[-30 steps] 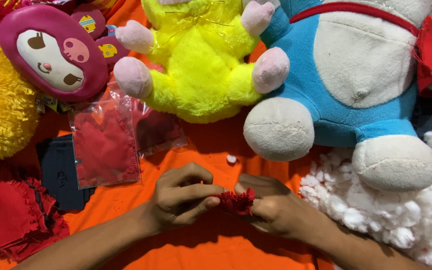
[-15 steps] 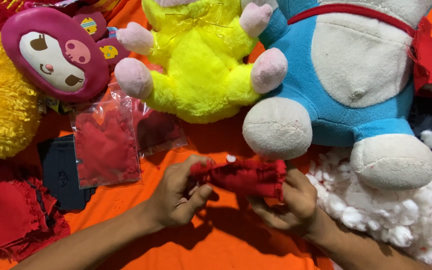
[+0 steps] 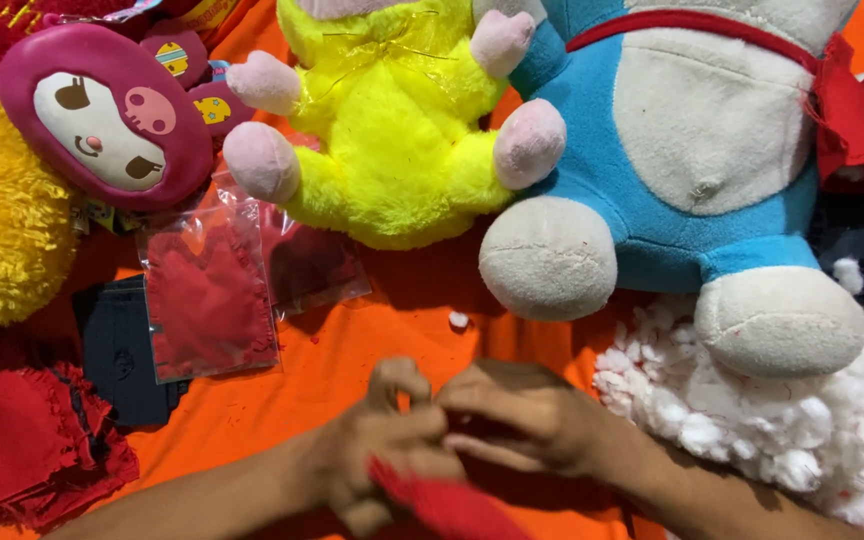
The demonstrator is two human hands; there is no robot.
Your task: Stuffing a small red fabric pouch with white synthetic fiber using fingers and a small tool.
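A soft-toy making workplace, likely home-based: finished plush toys, a yellow one (image 3: 392,130) and a blue-and-white one (image 3: 692,150), lie on an orange cloth (image 3: 372,340) beside loose white stuffing (image 3: 752,420), cut red felt pieces (image 3: 22,450) and bagged red fabric (image 3: 207,300).

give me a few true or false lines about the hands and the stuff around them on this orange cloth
1. Both hands, left hand and right hand, meet over a red fabric piece. True.
2. The white stuffing pile lies left of the hands. False: it lies to their right, below the blue plush toy.
3. The yellow plush toy lies between the pink face toy and the blue one. True.
4. The clear bag of red cloth is in the right hand. False: it lies untouched on the orange cloth.
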